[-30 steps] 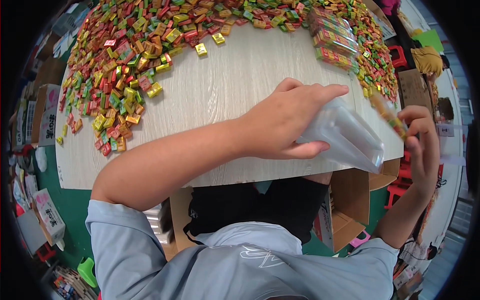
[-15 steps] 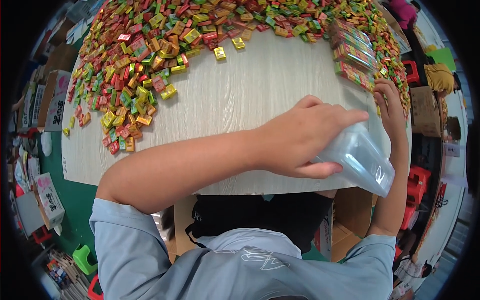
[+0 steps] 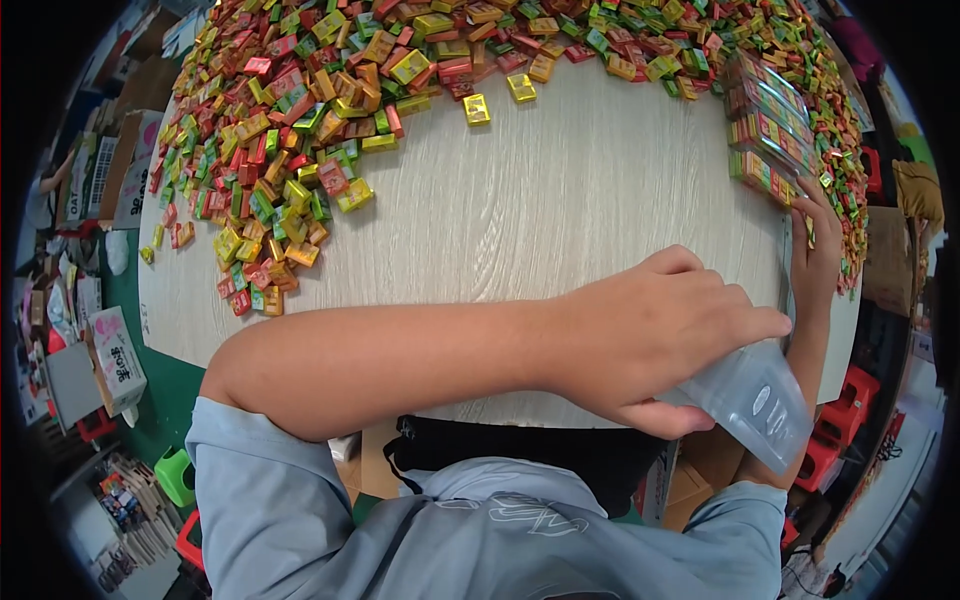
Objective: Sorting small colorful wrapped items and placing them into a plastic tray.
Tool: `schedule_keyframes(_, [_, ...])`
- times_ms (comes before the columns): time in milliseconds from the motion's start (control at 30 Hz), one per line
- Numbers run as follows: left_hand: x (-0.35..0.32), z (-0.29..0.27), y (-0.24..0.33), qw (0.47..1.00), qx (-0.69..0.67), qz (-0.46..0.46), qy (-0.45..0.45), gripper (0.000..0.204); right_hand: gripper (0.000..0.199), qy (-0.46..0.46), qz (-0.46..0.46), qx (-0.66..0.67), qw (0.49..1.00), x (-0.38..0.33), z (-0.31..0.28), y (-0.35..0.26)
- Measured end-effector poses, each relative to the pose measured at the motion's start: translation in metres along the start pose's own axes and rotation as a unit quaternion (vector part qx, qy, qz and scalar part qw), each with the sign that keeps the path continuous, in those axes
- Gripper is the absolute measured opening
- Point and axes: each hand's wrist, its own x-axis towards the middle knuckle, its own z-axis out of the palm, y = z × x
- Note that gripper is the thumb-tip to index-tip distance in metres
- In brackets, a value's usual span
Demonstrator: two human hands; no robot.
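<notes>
My left hand (image 3: 665, 335) reaches across in front of me, its fingers and thumb closed around a clear plastic box (image 3: 765, 405). The box looks empty and tilts down toward the near table edge. My right hand (image 3: 818, 240) is at the right, with its fingers stretched toward the near end of a row of clear packs (image 3: 770, 130) filled with small coloured pieces. Whether its fingertips touch the lowest pack I cannot tell. A thin transparent edge shows beside that hand, but what it belongs to is unclear.
Small wrapped candy-like blocks (image 3: 290, 150) in red, yellow, green and orange heap along the table's left, far and right sides. The pale wooden table (image 3: 500, 210) curves before me. Cartons (image 3: 118, 360) stand at the left, red stools (image 3: 850, 395) at the right.
The view has shifted, so the table and heaps appear farther right. My left hand and the clear box sit lower and more to the right in the picture; the box has turned somewhat.
</notes>
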Motion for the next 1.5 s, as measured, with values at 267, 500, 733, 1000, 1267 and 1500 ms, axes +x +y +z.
schedule_keyframes(267, [-0.002, 0.001, 0.001, 1.000, 0.001, 0.005, 0.010, 0.085, 0.017, 0.029, 0.017, -0.070, 0.997, 0.000, 0.000, -0.016])
schedule_keyframes(500, [-0.002, -0.002, 0.005, 1.000, -0.002, 0.016, -0.014, 0.073, 0.031, -0.055, -0.182, 0.068, 0.979, 0.072, -0.005, -0.111])
schedule_keyframes(733, [-0.004, -0.007, 0.001, 0.999, -0.017, 0.042, 0.005, 0.069, 0.056, -0.117, -0.252, 0.142, 0.950, 0.145, 0.088, -0.189])
schedule_keyframes(1000, [0.001, -0.011, 0.005, 0.996, -0.042, 0.057, 0.056, 0.062, 0.057, -0.073, -0.226, 0.041, 0.971, 0.152, 0.101, -0.213])
schedule_keyframes(1267, [0.000, -0.016, 0.007, 0.997, -0.051, 0.035, 0.041, 0.060, 0.054, -0.096, -0.178, 0.066, 0.977, 0.148, 0.100, -0.233])
schedule_keyframes(1500, [0.001, -0.012, 0.008, 0.997, -0.059, 0.034, 0.036, 0.062, 0.056, -0.103, -0.170, 0.070, 0.978, 0.146, 0.101, -0.231])
